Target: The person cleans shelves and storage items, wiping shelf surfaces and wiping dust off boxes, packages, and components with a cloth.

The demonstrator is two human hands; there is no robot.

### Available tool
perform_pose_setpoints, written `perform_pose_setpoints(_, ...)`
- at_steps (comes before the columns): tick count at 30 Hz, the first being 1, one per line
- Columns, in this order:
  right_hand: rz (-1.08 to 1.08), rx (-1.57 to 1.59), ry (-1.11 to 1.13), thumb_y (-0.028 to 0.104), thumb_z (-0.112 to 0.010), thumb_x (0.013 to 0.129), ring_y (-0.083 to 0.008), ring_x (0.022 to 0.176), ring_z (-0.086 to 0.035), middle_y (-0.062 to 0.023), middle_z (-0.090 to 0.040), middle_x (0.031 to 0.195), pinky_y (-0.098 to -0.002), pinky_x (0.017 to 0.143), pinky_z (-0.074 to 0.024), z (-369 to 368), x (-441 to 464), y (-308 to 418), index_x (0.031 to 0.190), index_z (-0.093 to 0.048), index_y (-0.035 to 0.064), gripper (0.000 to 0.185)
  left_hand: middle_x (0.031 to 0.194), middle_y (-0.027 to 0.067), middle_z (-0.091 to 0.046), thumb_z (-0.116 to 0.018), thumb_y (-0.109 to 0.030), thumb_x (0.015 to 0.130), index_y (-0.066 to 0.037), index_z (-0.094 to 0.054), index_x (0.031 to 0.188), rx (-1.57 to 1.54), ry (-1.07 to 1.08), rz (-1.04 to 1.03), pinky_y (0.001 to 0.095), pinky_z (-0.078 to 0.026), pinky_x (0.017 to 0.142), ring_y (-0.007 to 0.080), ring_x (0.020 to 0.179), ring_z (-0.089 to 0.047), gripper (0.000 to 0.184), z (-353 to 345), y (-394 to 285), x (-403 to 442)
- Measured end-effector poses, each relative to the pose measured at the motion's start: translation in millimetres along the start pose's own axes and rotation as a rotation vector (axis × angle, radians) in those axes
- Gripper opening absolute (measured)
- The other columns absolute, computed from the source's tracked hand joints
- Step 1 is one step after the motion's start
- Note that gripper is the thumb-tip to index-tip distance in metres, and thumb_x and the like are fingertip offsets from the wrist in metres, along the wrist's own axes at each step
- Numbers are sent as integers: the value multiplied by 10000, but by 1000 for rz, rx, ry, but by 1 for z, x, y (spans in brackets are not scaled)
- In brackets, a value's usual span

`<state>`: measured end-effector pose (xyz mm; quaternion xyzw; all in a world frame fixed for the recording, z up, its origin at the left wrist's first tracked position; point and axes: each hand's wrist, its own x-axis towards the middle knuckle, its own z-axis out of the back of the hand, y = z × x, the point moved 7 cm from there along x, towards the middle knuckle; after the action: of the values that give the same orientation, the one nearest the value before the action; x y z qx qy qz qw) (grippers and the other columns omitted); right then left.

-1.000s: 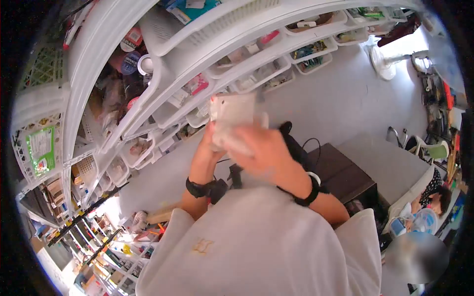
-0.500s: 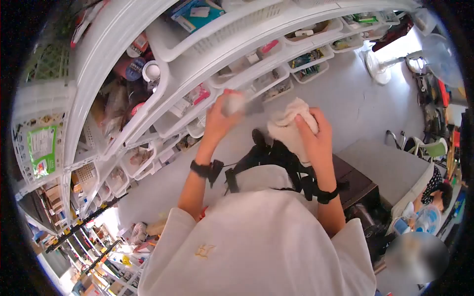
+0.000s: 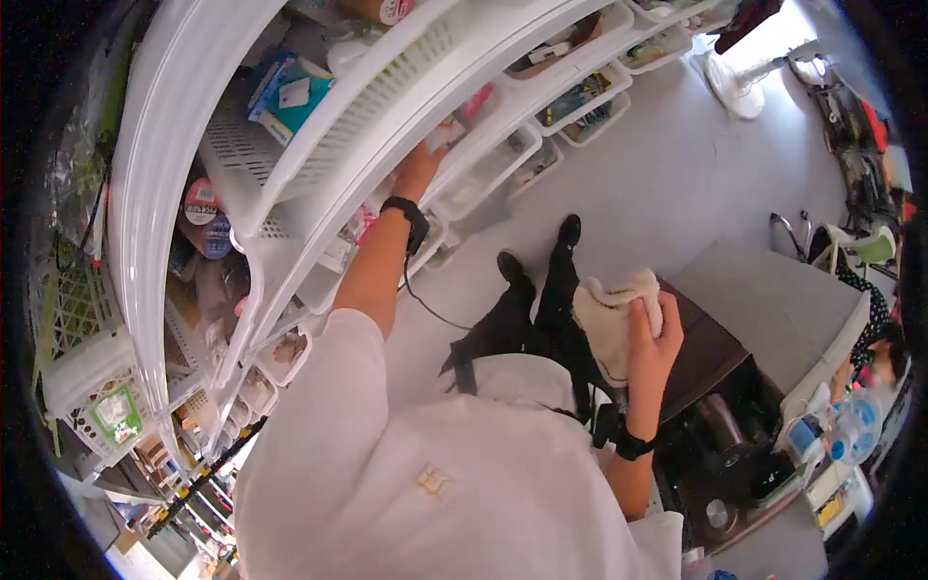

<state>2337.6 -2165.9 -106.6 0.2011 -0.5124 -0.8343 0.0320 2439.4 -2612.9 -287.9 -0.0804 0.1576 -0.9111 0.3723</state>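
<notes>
My right hand (image 3: 657,333) is closed around a cream-coloured cloth (image 3: 607,319), soft and folded, with a dark line along its edge. It is held in front of my body, above the dark brown box. My left hand (image 3: 418,172) reaches in at the white shelf, among the plastic bins. At its fingertips is a small whitish thing (image 3: 444,134), too unclear to name. The shelf edge and the hand itself partly hide those fingers. A pink item (image 3: 475,101) lies in the bin just beyond.
White shelving (image 3: 319,227) curves along my left, holding several bins. A perforated basket (image 3: 246,159) carries a blue-and-teal packet (image 3: 293,94). At right are a dark brown box (image 3: 710,338), a grey surface (image 3: 773,300) and a green-backed chair (image 3: 875,246). A fan (image 3: 732,87) stands at the far right.
My left hand has moved up and left into the shelf with the whitish thing at its fingers. The right hand, still gripping the cloth, has shifted right and lower. The view has turned.
</notes>
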Motion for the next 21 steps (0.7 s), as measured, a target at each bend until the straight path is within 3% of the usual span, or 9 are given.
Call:
perform_pose_setpoints(3,7,30,-21,174,-691,913,-110,788,-532,-53,-610,822,-283,731,-458,4,9,3,981,-611,-4,207,1400,263,-471,-709,-317,848,-70,-395,1473,9,-17,56,541,-333,1097,466,1318,-422,742,9,-4,-15)
perform_pose_setpoints(5,18,52,-34,180,-696,913,-114,795,-534,-57,-609,829,-284,736,-459,-1,20,11,989,-613,-6,217,1539,269,-331,-668,-348,890,-101,-332,1525,138,-28,29,584,-279,1128,489,1387,-336,759,15,-8,-53)
perform_pose_setpoints(7,11,42,11,187,-700,914,-119,790,-535,-61,-610,831,-285,736,-461,-11,29,5,996,-612,-9,230,1536,265,-342,-639,-267,910,-108,-365,1514,-40,39,-97,533,-338,1115,458,1369,-383,683,32,-32,-113)
perform_pose_setpoints(8,8,38,35,190,-702,914,-121,787,-535,-64,-611,832,-286,736,-462,-19,33,1,1000,-612,-11,236,1435,248,-475,-670,-211,851,-59,-400,1471,-37,65,-121,503,-401,1074,438,1287,-481,694,11,-16,-159)
perform_pose_setpoints(10,49,25,119,196,-703,915,-126,787,-545,-71,-625,843,-294,729,-469,-40,38,-1,1000,-614,-12,242,1439,262,-466,-634,-301,918,-14,-396,1461,-240,455,114,457,-369,1119,412,1322,-457,659,-43,31,-269)
perform_pose_setpoints(11,69,22,160,199,-703,915,-128,787,-549,-74,-632,848,-299,725,-473,-50,40,1,1000,-615,-12,244,1418,210,-517,-535,-400,991,-20,-428,1443,-134,779,380,408,-366,1124,349,1305,-494,600,-62,49,-332)
perform_pose_setpoints(13,91,30,260,208,-708,909,-161,767,-588,-105,-655,849,-317,710,-487,-71,43,9,1019,-616,-13,263,1373,189,-541,-524,-382,998,-11,-454,1413,-219,1107,433,388,-386,1090,311,1252,-510,561,-67,66,-428)
perform_pose_setpoints(16,142,11,358,215,-714,897,-237,742,-639,-167,-671,846,-343,694,-504,-93,48,27,1039,-619,-17,289,1307,157,-577,-507,-355,1009,1,-492,1368,-469,1296,312,359,-416,1039,253,1172,-535,506,-59,61,-478)
perform_pose_setpoints(21,187,9,480,218,-715,879,-377,747,-658,-246,-646,850,-378,691,-518,-114,54,36,1045,-616,-17,305,1196,103,-638,-478,-309,1026,22,-557,1294,-706,1272,-145,309,-465,954,157,1040,-576,433,-38,30,-431)
